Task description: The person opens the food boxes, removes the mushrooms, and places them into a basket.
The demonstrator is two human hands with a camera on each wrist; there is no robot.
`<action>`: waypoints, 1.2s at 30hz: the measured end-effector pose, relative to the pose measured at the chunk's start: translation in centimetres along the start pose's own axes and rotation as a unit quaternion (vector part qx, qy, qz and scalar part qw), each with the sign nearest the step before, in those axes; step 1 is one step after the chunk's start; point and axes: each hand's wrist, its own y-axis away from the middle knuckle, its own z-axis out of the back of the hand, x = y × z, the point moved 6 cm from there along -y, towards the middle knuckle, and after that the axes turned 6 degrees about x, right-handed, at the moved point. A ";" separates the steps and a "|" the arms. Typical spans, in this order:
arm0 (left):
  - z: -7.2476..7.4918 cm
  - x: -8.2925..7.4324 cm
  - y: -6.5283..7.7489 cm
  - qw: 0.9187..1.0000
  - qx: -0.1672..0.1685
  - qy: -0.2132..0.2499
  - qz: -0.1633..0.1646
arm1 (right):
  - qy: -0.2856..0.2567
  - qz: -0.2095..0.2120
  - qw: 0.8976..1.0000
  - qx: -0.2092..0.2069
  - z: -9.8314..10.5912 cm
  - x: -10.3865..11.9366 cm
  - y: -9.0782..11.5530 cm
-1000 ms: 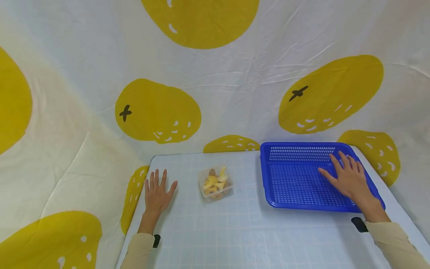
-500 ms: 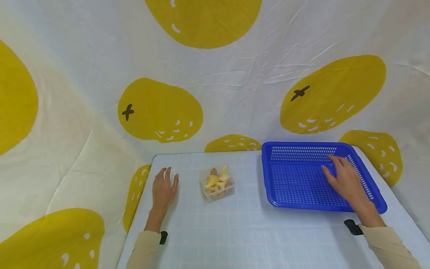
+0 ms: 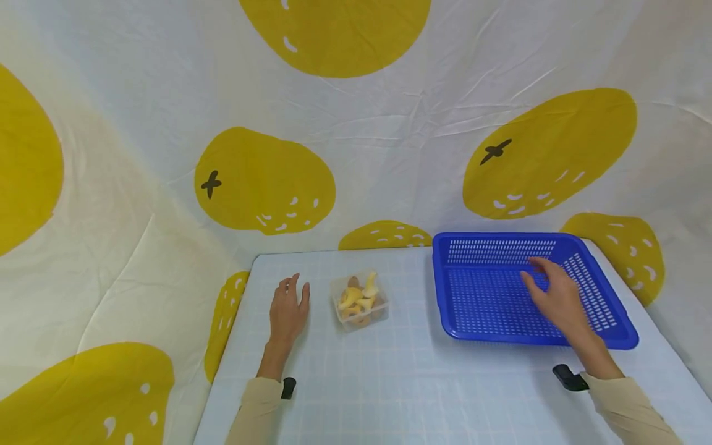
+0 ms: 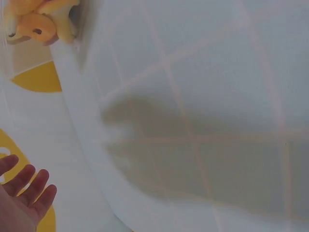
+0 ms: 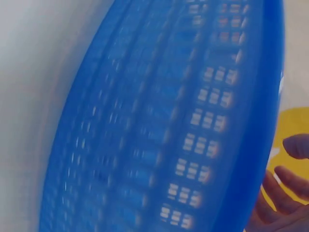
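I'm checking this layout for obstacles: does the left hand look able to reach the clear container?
Probably yes. The left hand holds nothing, and nothing stands between it and the clear container; the blue basket sits on the container's other side, out of the way.

A creased backdrop (image 3: 378, 167) — white, yellow-patterned — hangs behind the checked tabletop (image 3: 411, 383).

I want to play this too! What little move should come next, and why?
Perhaps move the left hand rightward to the clear box: that hand holds nothing, and the box of yellow pieces sits close by, while the right hand is over the blue basket.
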 end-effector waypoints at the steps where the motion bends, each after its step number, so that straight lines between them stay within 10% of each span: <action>1: -0.2 -0.1 0.0 1.000 0.005 0.002 0.005 | -0.010 0.001 1.000 0.000 -0.1 0.2 0.0; 20: -3.4 -2.8 0.6 0.991 0.066 0.097 0.065 | -0.140 -0.023 0.989 0.044 -3.8 3.4 0.8; 36: -5.0 -3.6 1.2 0.964 0.075 0.229 0.112 | -0.201 -0.037 0.977 0.067 -7.0 7.7 1.5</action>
